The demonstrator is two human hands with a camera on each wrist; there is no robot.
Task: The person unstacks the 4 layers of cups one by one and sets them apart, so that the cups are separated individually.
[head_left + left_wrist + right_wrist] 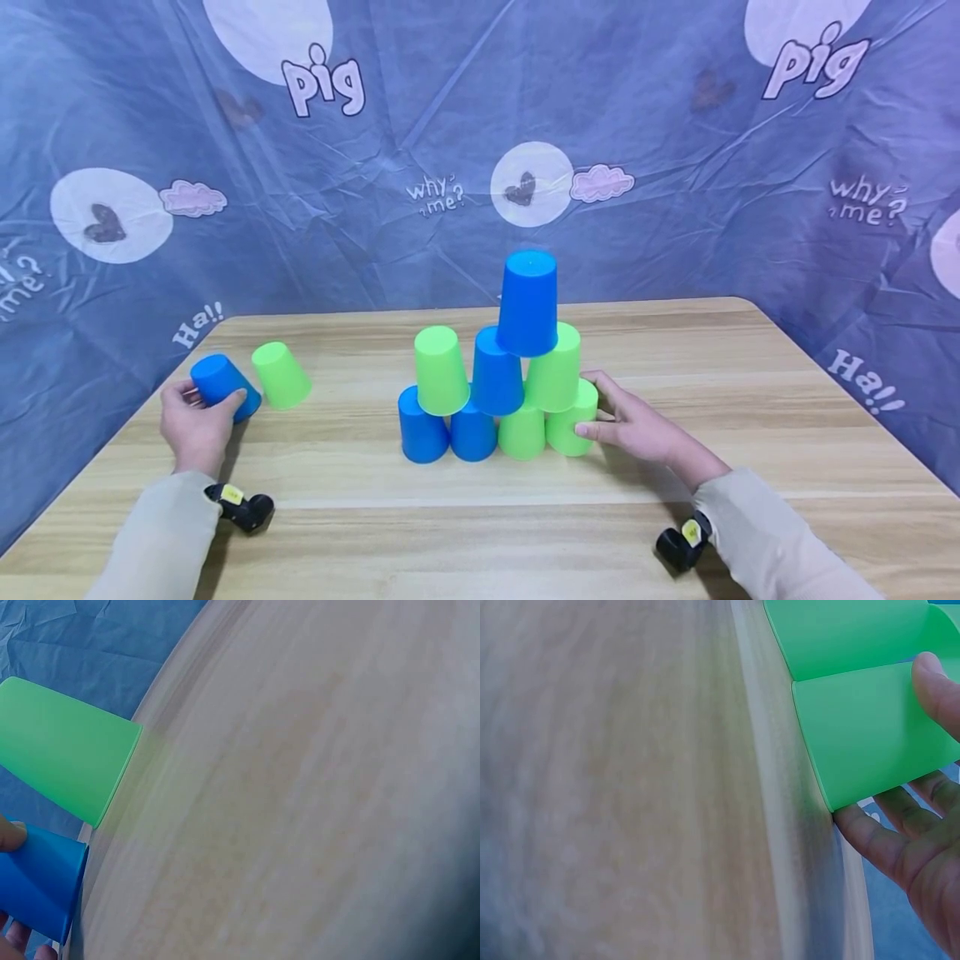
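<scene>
At the left, my left hand (198,425) grips an upside-down blue cup (217,383), thumb on its near side and fingers round the other. Right beside it stands an upside-down green cup (281,375). My right hand (633,421) holds the green cup (572,437) at the right end of a cup pyramid's bottom row, thumb in front, fingers along the far side. That row has two blue cups (423,429) and two green ones. Above them sit a green cup (441,371), a blue cup (497,379) and another green cup (555,375). One blue cup (528,304) tops the right-hand pair.
The cups stand on a wooden table (465,542) whose far edge meets a blue printed cloth (420,100). Black wrist cameras (243,507) are strapped over both light sleeves (161,533).
</scene>
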